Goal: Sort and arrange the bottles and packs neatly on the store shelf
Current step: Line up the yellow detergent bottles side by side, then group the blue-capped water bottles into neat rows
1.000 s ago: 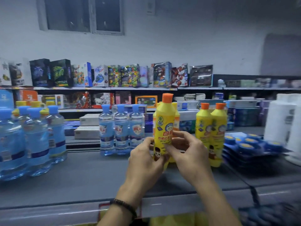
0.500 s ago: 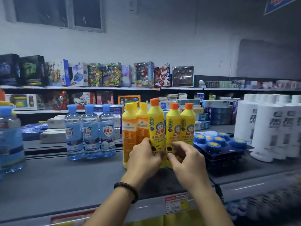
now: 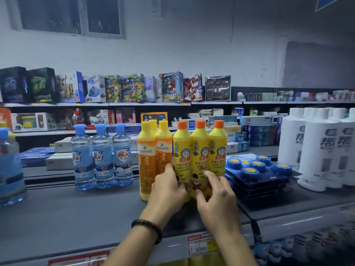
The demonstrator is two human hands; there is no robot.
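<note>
Three yellow bottles with orange caps stand side by side on the grey shelf [image 3: 76, 217]. My left hand [image 3: 167, 189] wraps around the lower part of the leftmost yellow bottle [image 3: 182, 150], thumb pointing up. With fingers spread, my right hand [image 3: 215, 192] touches the lower front of the middle yellow bottle [image 3: 199, 150]. The third yellow bottle [image 3: 218, 148] stands at the right end. Directly to the left are orange bottles with yellow caps [image 3: 147, 162]. The yellow bottles' bases are hidden by my hands.
Three clear blue water bottles [image 3: 103, 156] stand left of the orange ones, and a larger blue bottle [image 3: 9, 169] stands at the far left. Stacked blue packs of round tablets [image 3: 255, 175] lie right of the yellow bottles, then tall white bottles [image 3: 317, 150]. Toy boxes fill the back shelves.
The yellow bottle held in both hands has come down into line with the two other orange-capped bottles. My right hand has loosened, its fingers now spread.
</note>
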